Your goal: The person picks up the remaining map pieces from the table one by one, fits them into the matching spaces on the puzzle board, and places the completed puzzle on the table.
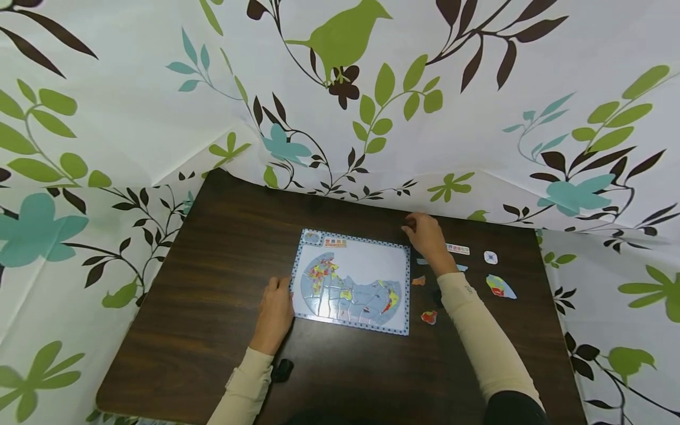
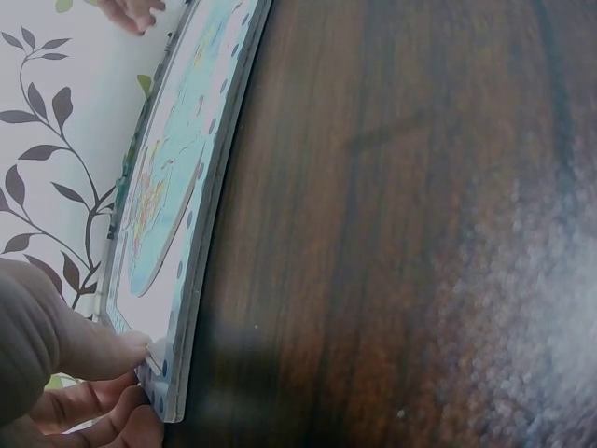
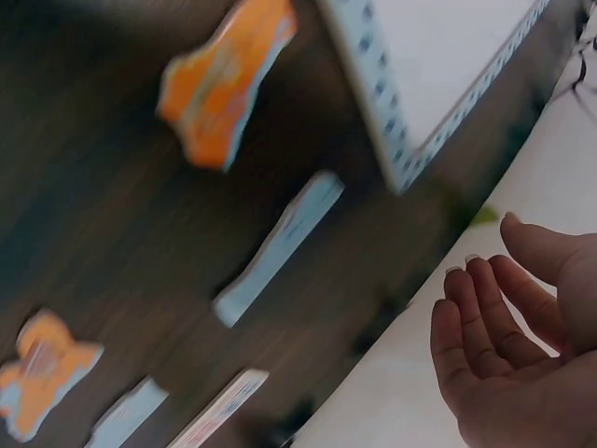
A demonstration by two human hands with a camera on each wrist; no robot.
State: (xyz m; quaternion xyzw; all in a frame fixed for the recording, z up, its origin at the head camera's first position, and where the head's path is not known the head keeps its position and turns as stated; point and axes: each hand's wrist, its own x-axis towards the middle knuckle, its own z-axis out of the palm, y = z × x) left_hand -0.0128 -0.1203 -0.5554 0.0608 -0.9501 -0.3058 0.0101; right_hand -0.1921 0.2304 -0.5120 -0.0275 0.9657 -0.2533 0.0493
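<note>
A world-map jigsaw board (image 1: 372, 248) lies on the dark table, its lower and left parts filled with fitted pieces and a white gap across the top. My left hand (image 1: 275, 310) is at the board's left edge. In the left wrist view, the thumb (image 2: 112, 353) presses on the corner border while the other fingers curl against the side, gripping it. Beyond the board's upper right corner hovers my right hand (image 1: 427, 236). Its relaxed, slightly bent fingers (image 3: 480, 322) hold nothing in the right wrist view. Below it lie an orange piece (image 3: 224, 84) and a light-blue strip piece (image 3: 280, 247).
Right of the board are a red-and-green piece (image 1: 429, 317), a large blue-edged piece (image 1: 500, 287), a compass square (image 1: 491, 257) and a lettered strip (image 1: 458, 249), partly behind the right arm. A leaf-patterned cloth (image 1: 329, 171) hangs behind the table (image 1: 212, 283).
</note>
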